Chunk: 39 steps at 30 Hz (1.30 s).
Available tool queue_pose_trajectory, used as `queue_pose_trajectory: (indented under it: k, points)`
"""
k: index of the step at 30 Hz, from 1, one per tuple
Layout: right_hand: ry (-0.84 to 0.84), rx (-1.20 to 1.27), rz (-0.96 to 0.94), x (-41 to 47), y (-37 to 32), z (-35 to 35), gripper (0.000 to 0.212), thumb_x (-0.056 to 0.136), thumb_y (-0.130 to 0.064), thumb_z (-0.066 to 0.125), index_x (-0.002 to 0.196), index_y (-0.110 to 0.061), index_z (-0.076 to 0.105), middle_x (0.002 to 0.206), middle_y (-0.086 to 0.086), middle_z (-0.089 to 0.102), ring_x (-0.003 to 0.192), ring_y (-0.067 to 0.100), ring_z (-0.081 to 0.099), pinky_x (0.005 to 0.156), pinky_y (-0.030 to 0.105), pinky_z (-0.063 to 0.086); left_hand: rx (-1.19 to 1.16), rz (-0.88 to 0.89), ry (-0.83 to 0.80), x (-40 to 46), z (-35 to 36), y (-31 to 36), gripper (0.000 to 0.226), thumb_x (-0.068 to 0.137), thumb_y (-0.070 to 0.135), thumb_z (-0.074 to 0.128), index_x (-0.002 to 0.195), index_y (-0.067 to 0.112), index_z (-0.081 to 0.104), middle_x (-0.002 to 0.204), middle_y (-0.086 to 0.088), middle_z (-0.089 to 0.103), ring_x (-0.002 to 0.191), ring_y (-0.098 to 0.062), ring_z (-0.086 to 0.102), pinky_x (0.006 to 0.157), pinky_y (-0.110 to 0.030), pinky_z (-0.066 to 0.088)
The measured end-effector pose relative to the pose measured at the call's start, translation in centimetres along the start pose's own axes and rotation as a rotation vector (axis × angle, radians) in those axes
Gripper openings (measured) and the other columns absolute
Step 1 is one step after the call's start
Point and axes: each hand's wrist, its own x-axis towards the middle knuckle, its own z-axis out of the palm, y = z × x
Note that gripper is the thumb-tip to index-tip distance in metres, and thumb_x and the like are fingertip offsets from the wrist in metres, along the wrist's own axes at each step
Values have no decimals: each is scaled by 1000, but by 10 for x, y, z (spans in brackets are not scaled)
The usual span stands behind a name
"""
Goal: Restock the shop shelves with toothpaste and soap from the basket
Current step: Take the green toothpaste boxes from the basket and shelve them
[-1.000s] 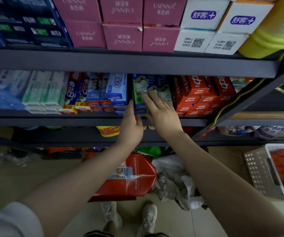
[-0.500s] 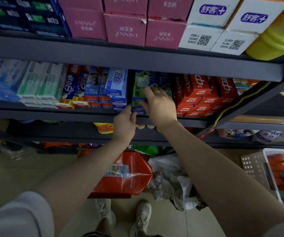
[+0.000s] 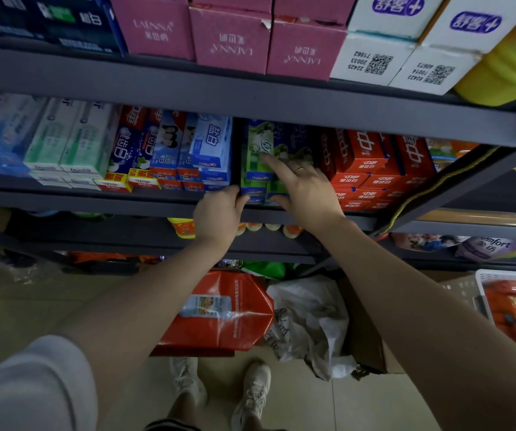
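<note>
In the head view, both hands reach to the middle shelf (image 3: 163, 199) of a dark metal rack. The right hand (image 3: 308, 194) lies flat on the stack of green toothpaste boxes (image 3: 258, 157), its fingers straight and spread, the forefinger stretched up across the top box and the thumb low against the front ends of the stack (a ring shows on 1 finger). The left hand (image 3: 219, 214) sits at the shelf's front lip, just left of that stack; its thumb touches the blue end of a lower box, and its other fingers are turned away from the camera, so I cannot tell whether they curl around anything.

The green boxes stand between the blue and white toothpaste boxes (image 3: 210, 147) on their left and the red toothpaste boxes (image 3: 371, 157) on their right, touching the red ones. Further left are pale green boxes (image 3: 73, 135).

On the shelf above stand pink cartons (image 3: 231, 38), white cartons with purple labels (image 3: 374, 54), and a yellow container (image 3: 511, 66) at the far right.

The white basket (image 3: 480, 287) sits on the floor at the right edge, well apart from both hands, with red and orange packets inside. A red bag (image 3: 228, 309) and a crumpled white plastic bag (image 3: 309, 321) lie on the floor below the arms, and 2 pale sneakers (image 3: 252, 390) show at the bottom.
</note>
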Motion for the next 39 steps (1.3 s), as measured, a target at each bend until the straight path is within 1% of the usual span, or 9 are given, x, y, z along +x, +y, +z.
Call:
queue_pose_trajectory:
  k: [3,8,12,18,24,30,33,36,39]
  points:
    - [52,-40,15,1,-3,3,74,65,-9,78,133,-15,49,110,16,66,99,40,62,77,47,51,19,-11,-13,0,-1,0,29,90,27,54,74,3,60,67,-16,68,64,-33,64,57,-43,53]
    - [98,14,73,4,-11,5,53,80,-19,67,131,-14,51,126,21,55,99,42,61,78,50,50,33,-20,-56,1,-7,2,32,92,27,50,73,3,59,64,-17,66,64,-31,66,57,-42,53]
    - [207,121,40,8,-18,0,41,77,-8,67,118,-8,63,83,19,69,63,37,65,51,41,53,41,27,-71,1,-11,-1,33,93,26,47,72,3,56,62,-18,64,63,-32,67,55,-44,53]
    - [247,57,56,11,-25,2,38,71,-9,71,110,-10,67,59,14,63,40,31,57,35,31,45,43,76,-78,3,-13,-5,33,94,26,48,72,4,57,61,-17,65,62,-31,67,55,-43,53]
    - [265,32,88,5,-30,10,36,78,-15,64,113,-10,63,83,13,71,60,37,65,50,41,54,13,106,-85,5,-13,-13,34,94,28,47,69,5,55,59,-17,63,60,-31,66,54,-43,53]
    - [286,2,115,-4,-41,3,40,77,-18,67,116,-10,61,82,11,71,60,34,66,49,35,51,27,131,-118,8,-16,-13,37,93,32,47,69,6,59,60,-11,65,57,-30,63,52,-40,52]
    - [291,63,233,-18,-46,-3,42,85,-27,58,123,-9,48,89,12,69,67,34,65,52,33,48,11,212,-98,-1,-25,-13,37,89,34,49,64,8,56,49,-4,52,47,-30,55,43,-28,38]
    - [216,148,355,-56,-47,-7,25,89,-18,52,110,-4,55,89,16,66,73,37,63,57,30,37,49,326,-315,-22,-33,-13,25,89,32,52,81,11,62,57,-1,58,52,-28,59,44,-30,42]
    - [41,127,478,-112,-43,-9,16,90,-16,49,99,-5,57,84,15,66,72,38,62,54,34,40,241,430,-590,-39,-37,-1,26,89,35,49,103,16,59,77,-5,68,71,-28,64,56,-36,52]
